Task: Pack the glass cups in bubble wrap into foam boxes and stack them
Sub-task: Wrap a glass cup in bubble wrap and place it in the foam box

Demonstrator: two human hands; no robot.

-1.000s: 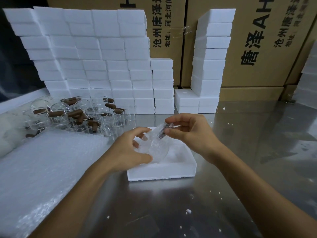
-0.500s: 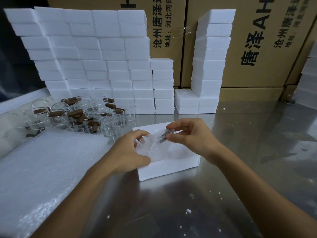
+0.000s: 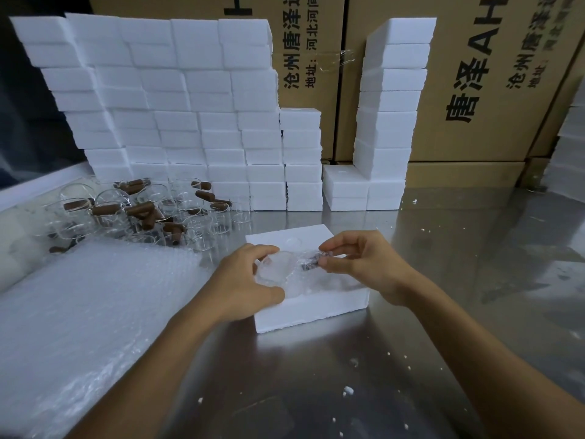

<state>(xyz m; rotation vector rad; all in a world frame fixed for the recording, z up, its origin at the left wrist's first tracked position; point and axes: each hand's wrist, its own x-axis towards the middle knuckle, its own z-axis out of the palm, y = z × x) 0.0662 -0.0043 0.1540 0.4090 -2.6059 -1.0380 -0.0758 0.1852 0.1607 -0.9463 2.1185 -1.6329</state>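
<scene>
Left hand (image 3: 243,286), right hand (image 3: 361,264) grip wrapped cup (image 3: 281,270) over foam box (image 3: 316,308); cartons (image 3: 493,90) printed 唐泽, 沧州

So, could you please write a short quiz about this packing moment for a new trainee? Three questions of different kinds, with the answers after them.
1. True or false: the wrapped cup already lies alone in the foam box, with no hand on it.
2. Which hand pinches the brown handle end of the wrapped cup? A) left hand B) right hand C) neither
3. Fill in: the unwrapped glass cups stand behind the sheet of ____.

Key:
1. False: both hands hold it over the box.
2. B
3. bubble wrap
</scene>
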